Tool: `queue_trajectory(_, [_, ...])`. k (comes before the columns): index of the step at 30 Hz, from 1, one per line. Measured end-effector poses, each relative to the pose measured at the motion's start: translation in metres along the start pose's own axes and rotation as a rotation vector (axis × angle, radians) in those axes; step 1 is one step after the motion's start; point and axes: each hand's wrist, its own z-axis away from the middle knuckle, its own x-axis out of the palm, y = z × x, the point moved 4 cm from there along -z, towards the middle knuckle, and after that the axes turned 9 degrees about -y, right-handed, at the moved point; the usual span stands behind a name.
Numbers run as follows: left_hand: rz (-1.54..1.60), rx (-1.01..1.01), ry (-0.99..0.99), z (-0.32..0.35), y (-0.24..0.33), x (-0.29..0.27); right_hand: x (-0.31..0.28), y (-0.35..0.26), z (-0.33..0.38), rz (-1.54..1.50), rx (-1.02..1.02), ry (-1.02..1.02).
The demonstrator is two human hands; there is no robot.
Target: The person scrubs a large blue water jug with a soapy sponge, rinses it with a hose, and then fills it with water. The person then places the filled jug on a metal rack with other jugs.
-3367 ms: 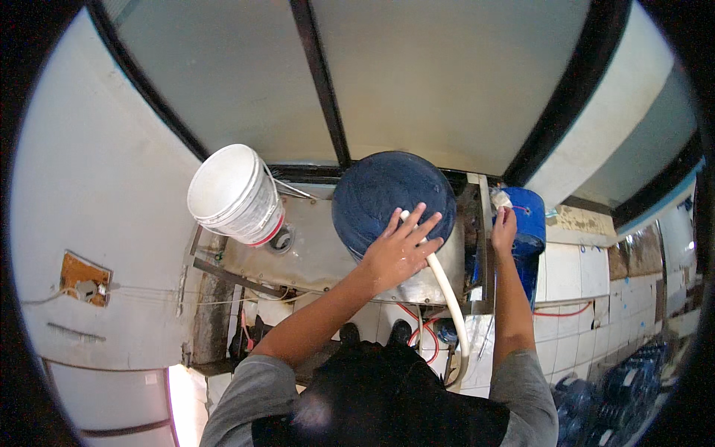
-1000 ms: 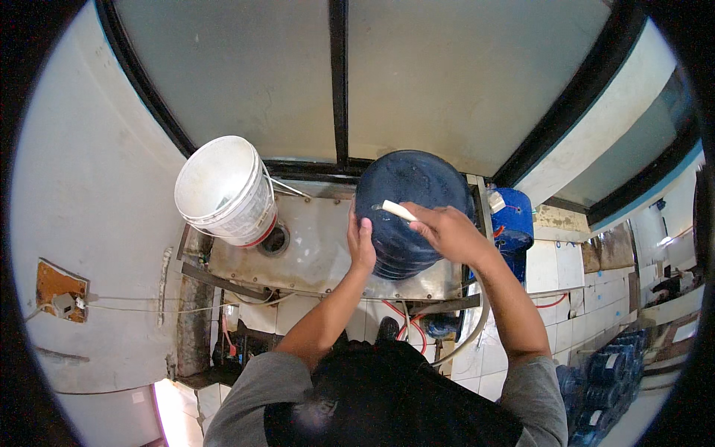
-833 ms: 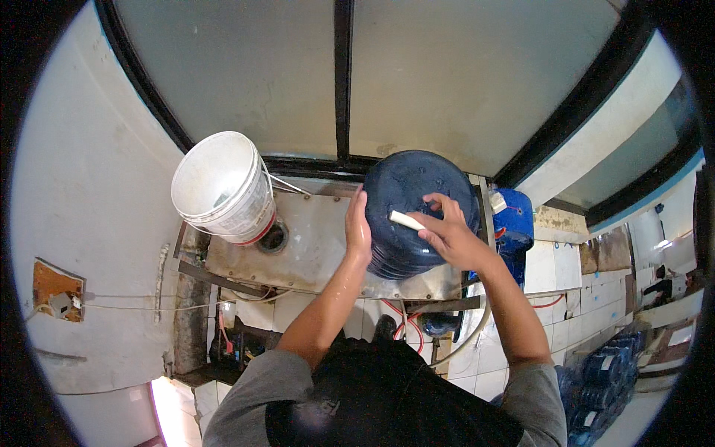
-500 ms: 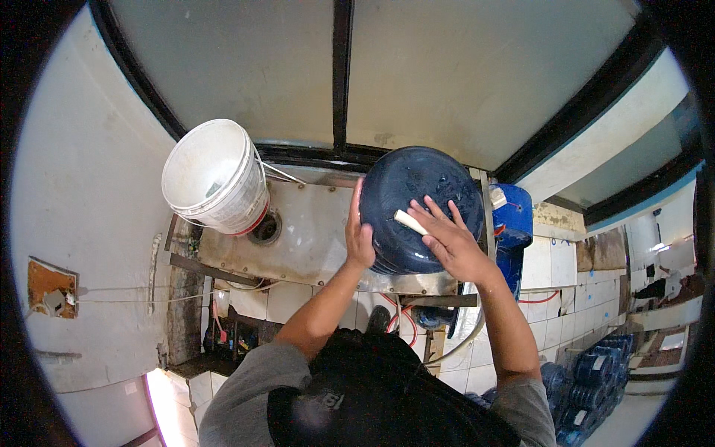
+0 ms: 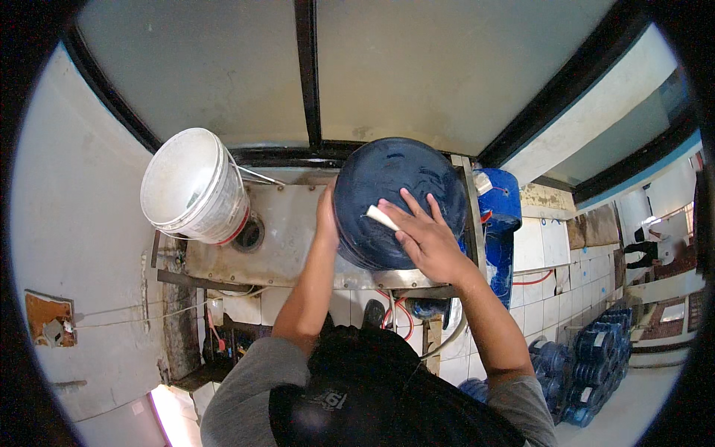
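Observation:
A large dark blue water jug [image 5: 365, 175] stands on the metal counter in front of me, its broad round end facing up and wet with smears. Against its left side rests my left hand [image 5: 325, 217], palm to the wall and steadying it; the fingertips are partly out of sight. My right hand [image 5: 423, 232] lies over the upturned end with fingers spread. Between its thumb and fingers is a white piece [image 5: 381, 217], flat and folded-looking, pressed on the jug. Whether it is cloth or something stiffer I cannot tell.
A white bucket [image 5: 182, 179] with a wire handle tilts at the counter's left, beside a round drain hole [image 5: 248, 234]. The metal counter [image 5: 287, 223] ends near frosted panels [image 5: 447, 82]. A blue container [image 5: 499, 197] stands right. Several blue jugs [image 5: 596, 361] are stacked lower right.
The view has shifted, so the jug and bucket sit further left in it. The wet marks on the jug's end look more smeared. My left hand keeps to the jug's side.

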Motion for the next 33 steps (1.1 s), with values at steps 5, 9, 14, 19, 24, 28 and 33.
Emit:
queue_trajectory(5, [-0.455,0.574,0.064,0.069,-0.054,-0.004,-0.003,0.001,0.002,-0.016,-0.002,0.028])
queue_trajectory(9, [-0.114,0.082,0.275,0.028,-0.148,-0.104,-0.004,-0.004,0.001,0.004,-0.031,0.017])
queue_trajectory(14, [0.163,-0.216,-0.113,-0.044,-0.089,-0.081,-0.003,-0.003,0.001,0.02,-0.025,-0.004])
queue_trajectory(19, [0.186,-0.091,-0.088,-0.036,-0.058,-0.045,-0.008,0.018,0.003,-0.113,0.064,0.105])
queue_trajectory(24, [-0.162,0.456,0.361,0.045,-0.163,-0.089,-0.018,0.031,-0.01,-0.053,0.073,0.088])
queue_trajectory(28, [-0.067,0.19,0.331,0.025,-0.176,-0.103,-0.02,0.042,-0.011,-0.059,0.021,0.008])
queue_trajectory(33, [0.481,-0.377,-0.069,-0.034,-0.147,-0.124,-0.016,0.021,-0.01,-0.015,-0.062,-0.116])
